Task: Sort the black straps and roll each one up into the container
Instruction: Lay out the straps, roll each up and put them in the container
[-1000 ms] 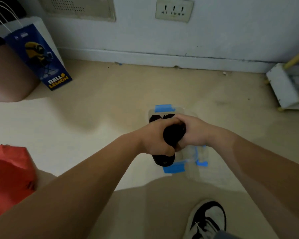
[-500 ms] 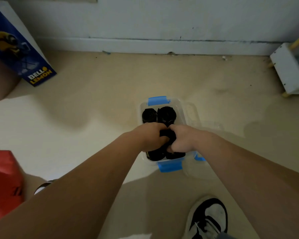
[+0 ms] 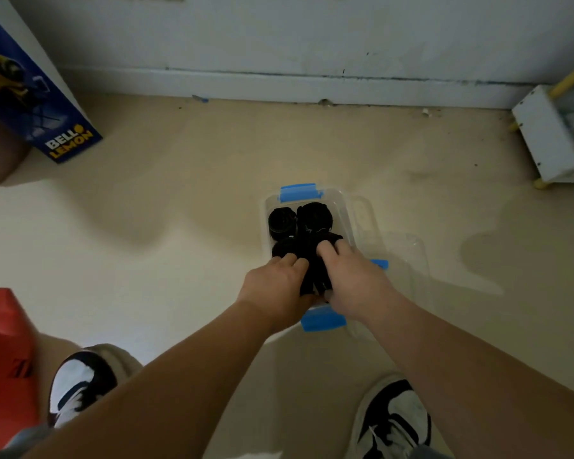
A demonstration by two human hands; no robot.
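Observation:
A clear plastic container (image 3: 343, 207) with blue latches stands on the floor and holds several rolled black straps (image 3: 314, 217). Both hands reach into its near half. My left hand (image 3: 275, 286) and my right hand (image 3: 352, 279) press down on a rolled black strap (image 3: 312, 270) between them, fingers curled over it. The near rolls are partly hidden under the hands.
The container's clear lid (image 3: 395, 260) lies beside it on the right. A blue paper bag (image 3: 30, 94) leans at the back left, a red bag (image 3: 4, 359) sits at the near left, a white box (image 3: 550, 134) at the right. My two shoes (image 3: 391, 422) stand near.
Both hands have lowered the rolled strap from above the container down into its near half. The camera has tilted downward, bringing my shoes into view.

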